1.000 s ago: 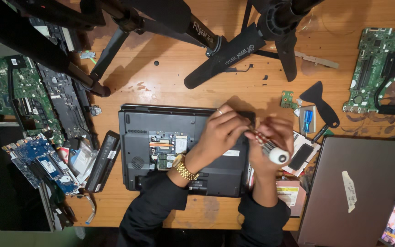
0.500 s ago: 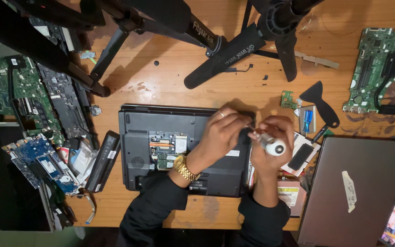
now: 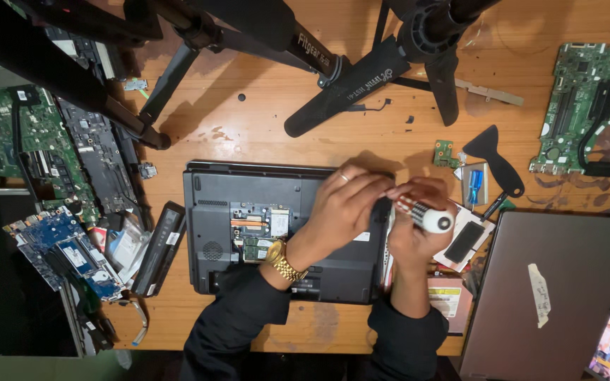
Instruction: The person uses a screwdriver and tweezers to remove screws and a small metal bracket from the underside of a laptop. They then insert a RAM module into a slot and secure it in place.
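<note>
Warm, varnished wood on the table, its finish scuffed and blotched just above the laptop. That laptop's upturned base is matt dark-grey plastic, with an open bay baring glossy green circuit board and coppery metal. On the wrist over it, a shiny gold metal watch beside soft black cloth sleeves. At the laptop's right edge, the right hand grips a screwdriver with a smooth, glossy white plastic handle. Further right, a closed laptop in brushed grey metal.
</note>
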